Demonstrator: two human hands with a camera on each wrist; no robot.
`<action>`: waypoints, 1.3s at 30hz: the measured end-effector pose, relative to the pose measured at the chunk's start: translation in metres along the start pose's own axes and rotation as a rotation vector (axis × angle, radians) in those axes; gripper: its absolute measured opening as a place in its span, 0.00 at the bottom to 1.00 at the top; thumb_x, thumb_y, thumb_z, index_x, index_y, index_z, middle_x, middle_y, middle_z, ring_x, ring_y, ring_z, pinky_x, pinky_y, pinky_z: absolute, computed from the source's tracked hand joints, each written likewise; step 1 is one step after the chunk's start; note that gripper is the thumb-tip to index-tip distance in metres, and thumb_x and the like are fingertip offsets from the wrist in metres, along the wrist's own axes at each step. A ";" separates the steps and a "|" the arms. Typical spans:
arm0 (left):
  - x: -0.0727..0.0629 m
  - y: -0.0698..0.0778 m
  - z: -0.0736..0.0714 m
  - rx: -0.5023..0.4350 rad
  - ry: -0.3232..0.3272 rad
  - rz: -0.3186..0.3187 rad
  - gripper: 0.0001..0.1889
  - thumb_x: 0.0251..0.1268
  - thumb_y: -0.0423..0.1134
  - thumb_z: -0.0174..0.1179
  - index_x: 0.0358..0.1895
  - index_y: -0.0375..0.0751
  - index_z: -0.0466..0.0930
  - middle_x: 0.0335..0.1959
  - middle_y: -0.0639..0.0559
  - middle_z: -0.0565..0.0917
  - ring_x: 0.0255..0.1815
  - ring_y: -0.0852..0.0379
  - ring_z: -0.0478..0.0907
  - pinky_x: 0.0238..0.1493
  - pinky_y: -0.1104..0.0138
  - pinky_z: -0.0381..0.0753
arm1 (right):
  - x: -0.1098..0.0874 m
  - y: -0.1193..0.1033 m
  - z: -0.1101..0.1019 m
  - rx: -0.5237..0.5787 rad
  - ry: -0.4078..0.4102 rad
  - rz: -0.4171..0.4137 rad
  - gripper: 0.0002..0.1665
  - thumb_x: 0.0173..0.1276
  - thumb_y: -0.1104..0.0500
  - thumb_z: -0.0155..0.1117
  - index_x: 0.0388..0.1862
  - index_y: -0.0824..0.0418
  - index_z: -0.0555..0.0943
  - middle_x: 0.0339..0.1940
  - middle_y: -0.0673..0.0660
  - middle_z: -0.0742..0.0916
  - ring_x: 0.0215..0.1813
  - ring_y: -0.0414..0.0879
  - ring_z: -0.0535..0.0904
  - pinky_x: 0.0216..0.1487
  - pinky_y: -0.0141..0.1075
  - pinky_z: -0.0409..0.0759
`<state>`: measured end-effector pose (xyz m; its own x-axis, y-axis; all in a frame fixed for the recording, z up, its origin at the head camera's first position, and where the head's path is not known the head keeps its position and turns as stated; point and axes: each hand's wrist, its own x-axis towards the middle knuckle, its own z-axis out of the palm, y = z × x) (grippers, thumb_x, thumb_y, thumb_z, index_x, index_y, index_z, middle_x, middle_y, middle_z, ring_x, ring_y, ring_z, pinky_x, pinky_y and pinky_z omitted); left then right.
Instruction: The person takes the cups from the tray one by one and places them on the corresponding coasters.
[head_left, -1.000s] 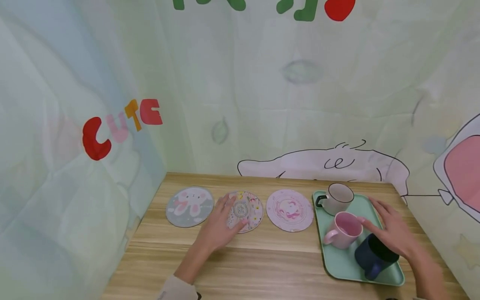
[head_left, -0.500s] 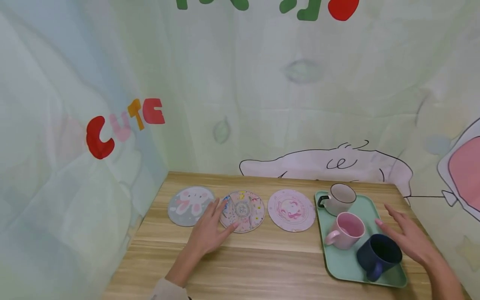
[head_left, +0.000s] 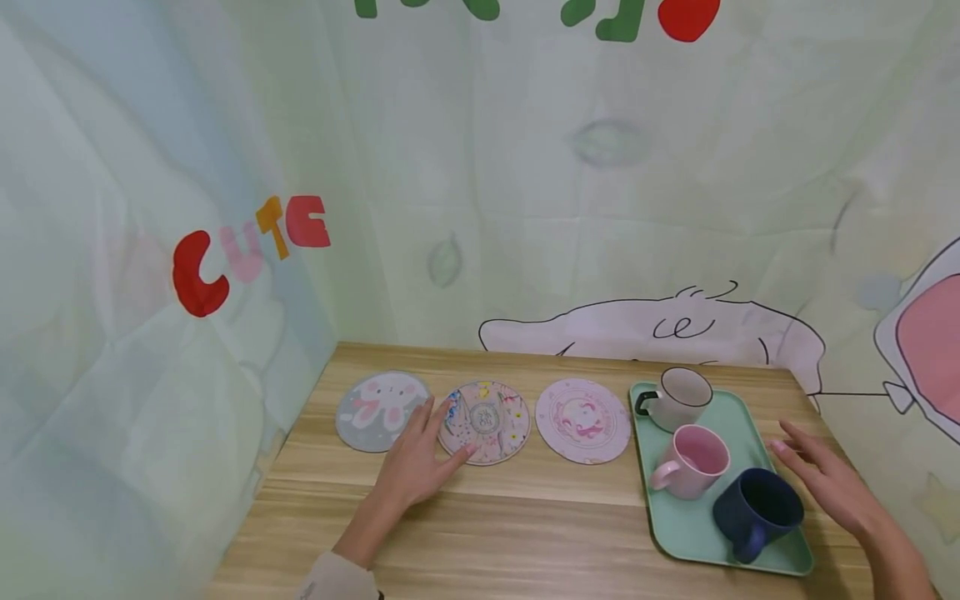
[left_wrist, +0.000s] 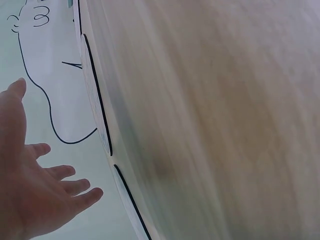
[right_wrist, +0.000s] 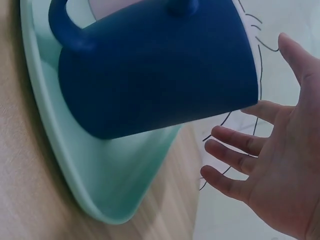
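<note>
My left hand (head_left: 412,463) hovers with spread fingers over the table, between the grey rabbit coaster (head_left: 375,417) and the flower-patterned coaster (head_left: 495,425); the left wrist view shows its palm holding nothing. At the right, my right hand (head_left: 828,479) is held open beside the mint-green tray (head_left: 678,533), its fingers apart from the cups. On that tray stand a white mug (head_left: 678,404) with a black handle, a pink mug (head_left: 693,467) and a dark blue mug (right_wrist: 160,75), all upright. The blue mug is nearest to the right hand.
A pink coaster (head_left: 583,421) lies between the flower-patterned coaster and the tray. The wooden table (head_left: 525,533) meets printed cloth walls (head_left: 420,208) at the back and both sides.
The right hand has drawn away from the pink mug, to the right past the tray's edge. My left hand has shifted left off the flower-patterned coaster. The mugs stay put.
</note>
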<state>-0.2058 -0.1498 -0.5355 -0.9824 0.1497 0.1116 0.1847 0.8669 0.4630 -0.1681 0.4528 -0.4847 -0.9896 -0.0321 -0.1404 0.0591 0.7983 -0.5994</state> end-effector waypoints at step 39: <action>0.003 0.007 0.012 0.033 -0.052 0.030 0.52 0.65 0.67 0.68 0.85 0.46 0.58 0.85 0.36 0.56 0.83 0.32 0.56 0.73 0.35 0.66 | 0.025 0.042 0.013 0.248 -0.158 0.165 0.49 0.89 0.38 0.32 0.81 0.81 0.45 0.63 0.81 0.75 0.58 0.60 0.79 0.48 0.46 0.86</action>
<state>-0.2079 -0.1374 -0.5425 -0.9767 0.1994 0.0789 0.2138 0.8766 0.4310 -0.1888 0.4778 -0.5242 -0.9328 -0.0229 -0.3598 0.2657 0.6308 -0.7290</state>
